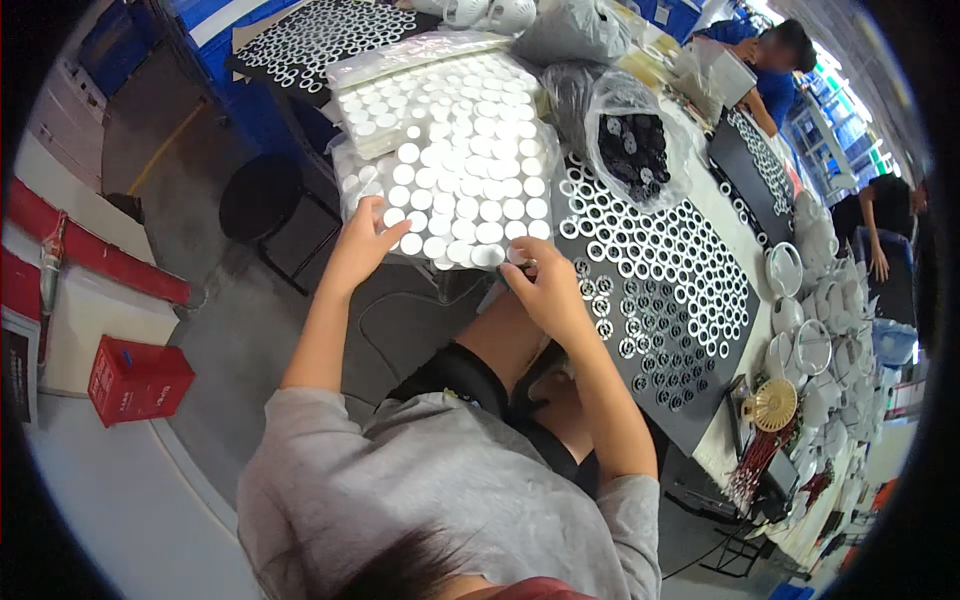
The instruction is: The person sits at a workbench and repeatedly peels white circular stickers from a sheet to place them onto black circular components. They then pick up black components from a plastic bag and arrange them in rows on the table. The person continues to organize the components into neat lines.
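Rows of round white discs (pixel 489 211) lie on a sheet wrapped in clear plastic, in front of me. At the sheet's near left corner is my left hand (pixel 360 243), thumb and fingers apart beside the outermost discs. It appears to hold nothing. My right hand (pixel 547 287) is at the near right corner, its thumb and forefinger closed around the edge of one white disc (pixel 516 254). The other fingers of that hand are partly hidden. To its right, a black board (pixel 662 420) carries white rings (pixel 690 250) and dark round parts with spokes (pixel 665 345).
A clear bag of black parts (pixel 635 150) stands behind the board. Further right are piled white housings (pixel 825 330) and a yellow fan-shaped part (pixel 772 405). A black stool (pixel 262 195) and a red box (pixel 140 380) stand at left. A person in blue (pixel 770 75) works at far right.
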### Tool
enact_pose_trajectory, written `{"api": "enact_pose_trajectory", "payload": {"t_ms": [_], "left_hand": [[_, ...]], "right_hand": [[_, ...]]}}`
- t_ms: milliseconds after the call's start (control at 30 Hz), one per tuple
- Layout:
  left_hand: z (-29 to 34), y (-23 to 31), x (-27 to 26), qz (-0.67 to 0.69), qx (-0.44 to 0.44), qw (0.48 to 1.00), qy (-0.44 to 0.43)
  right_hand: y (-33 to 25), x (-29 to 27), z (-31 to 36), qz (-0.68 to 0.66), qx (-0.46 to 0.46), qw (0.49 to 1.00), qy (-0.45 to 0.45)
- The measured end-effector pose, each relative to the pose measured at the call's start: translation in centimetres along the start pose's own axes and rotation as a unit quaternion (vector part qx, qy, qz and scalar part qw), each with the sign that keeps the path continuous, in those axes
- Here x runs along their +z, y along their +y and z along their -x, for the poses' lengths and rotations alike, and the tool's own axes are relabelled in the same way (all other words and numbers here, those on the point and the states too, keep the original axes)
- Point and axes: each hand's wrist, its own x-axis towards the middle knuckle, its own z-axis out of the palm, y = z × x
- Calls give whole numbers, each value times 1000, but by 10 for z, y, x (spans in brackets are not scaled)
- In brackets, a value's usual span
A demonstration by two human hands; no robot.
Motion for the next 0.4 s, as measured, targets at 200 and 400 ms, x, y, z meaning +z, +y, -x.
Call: {"api": "enact_pose_trajectory", "payload": {"t_ms": [200, 400], "left_hand": [[-32, 9, -9, 147, -60, 985, -61], [-52, -16, 9, 142, -21, 985, -94]], "right_hand": [[0, 11, -1, 14, -13, 1000, -6], [1, 11, -3, -34, 50, 997, -41]]}}
